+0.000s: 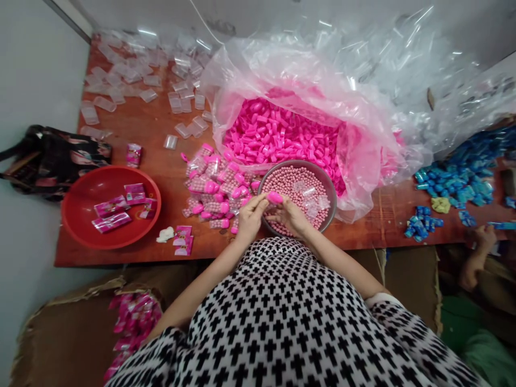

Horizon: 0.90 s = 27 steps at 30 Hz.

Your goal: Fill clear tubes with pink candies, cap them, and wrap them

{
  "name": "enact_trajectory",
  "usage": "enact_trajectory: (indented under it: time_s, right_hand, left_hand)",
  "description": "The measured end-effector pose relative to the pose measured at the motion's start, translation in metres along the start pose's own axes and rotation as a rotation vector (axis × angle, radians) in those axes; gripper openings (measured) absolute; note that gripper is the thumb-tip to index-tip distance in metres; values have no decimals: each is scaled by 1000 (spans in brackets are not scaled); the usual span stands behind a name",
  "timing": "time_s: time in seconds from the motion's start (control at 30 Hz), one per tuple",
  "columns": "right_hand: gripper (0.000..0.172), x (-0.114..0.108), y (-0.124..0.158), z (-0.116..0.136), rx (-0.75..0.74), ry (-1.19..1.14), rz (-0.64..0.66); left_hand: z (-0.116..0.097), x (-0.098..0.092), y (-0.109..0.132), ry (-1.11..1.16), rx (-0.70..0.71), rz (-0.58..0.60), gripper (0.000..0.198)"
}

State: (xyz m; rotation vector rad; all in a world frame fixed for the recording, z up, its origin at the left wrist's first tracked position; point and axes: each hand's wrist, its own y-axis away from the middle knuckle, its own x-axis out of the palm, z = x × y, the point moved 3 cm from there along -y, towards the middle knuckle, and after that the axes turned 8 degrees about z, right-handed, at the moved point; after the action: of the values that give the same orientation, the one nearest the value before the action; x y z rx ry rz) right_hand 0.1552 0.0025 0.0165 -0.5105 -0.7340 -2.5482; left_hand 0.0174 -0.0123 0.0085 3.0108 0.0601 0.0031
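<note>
Before us on the reddish-brown wooden table [137, 121], a round grey metal bowl [334, 196] holds small dusty-pink round beads [280, 178], with several clear plastic cases [312, 194] lying on top of them. Just behind it, an open translucent plastic bag [360, 148] is heaped with bright-pink plastic caps [278, 134]. At our left, a wide red plastic bowl [78, 217] contains a few shiny pink printed sachets [112, 221], and below the table edge an open brown cardboard box [56, 338] holds many more pink packets [135, 317]. Beside the metal bowl lies a pile of clear bead-filled bottles with pink caps [213, 188], themselves little containers. The piece we hold is a glossy bright-pink oval plastic cap [274, 198], smooth and rounded, above the near left edge of the metal bowl (anything beneath it is hidden by our fingers). Our left hand [252, 216] has thumb and fingertips together, clamped on the cap's left end; our right hand [294, 216] grips its right end, thumb against it, the lower fingers slightly apart over the beads.
</note>
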Motion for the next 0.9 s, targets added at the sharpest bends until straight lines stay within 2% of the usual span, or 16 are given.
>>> enact_trajectory:
  time_s: [0.07, 0.17, 0.23, 0.27, 0.33, 0.4, 0.53, 0.6, 0.7, 0.83, 0.9]
  right_hand:
    - [41, -27, -4, 8, -44, 384, -139]
    - [32, -68, -9, 25, -27, 1062, -445]
    - [31, -86, -16, 32, 44, 1384, -539]
    - [31, -91, -21, 34, 74, 1512, -529]
    - [31, -95, -30, 34, 107, 1734, -423]
    - [32, -96, -39, 31, 143, 1900, -277]
    - [30, -102, -46, 32, 194, 2037, -66]
    - [30, -105, -48, 35, 154, 2060, -22]
    - [31, -104, -53, 33, 105, 1989, -1]
    - [24, -89, -64, 8, 74, 1763, 159]
    - [21, -86, -67, -4, 61, 1702, 172]
  left_hand:
    - [-1, -27, -11, -39, 10, -125, 33]
    - [-10, -75, -28, -205, 112, -316, 32]
    - [-15, -94, -35, -363, 190, -327, 33]
    - [-16, -97, -36, -412, 204, -315, 34]
    - [-13, -88, -32, -459, 183, -263, 35]
    - [-6, -65, -25, -458, 120, -179, 36]
    - [14, -9, -10, -367, 13, 62, 34]
    - [21, 8, -6, -345, 1, 150, 32]
    - [27, 17, -6, -332, -18, 189, 30]
    - [31, 12, -11, -342, -41, 152, 30]
    - [31, 9, -15, -362, -40, 126, 31]
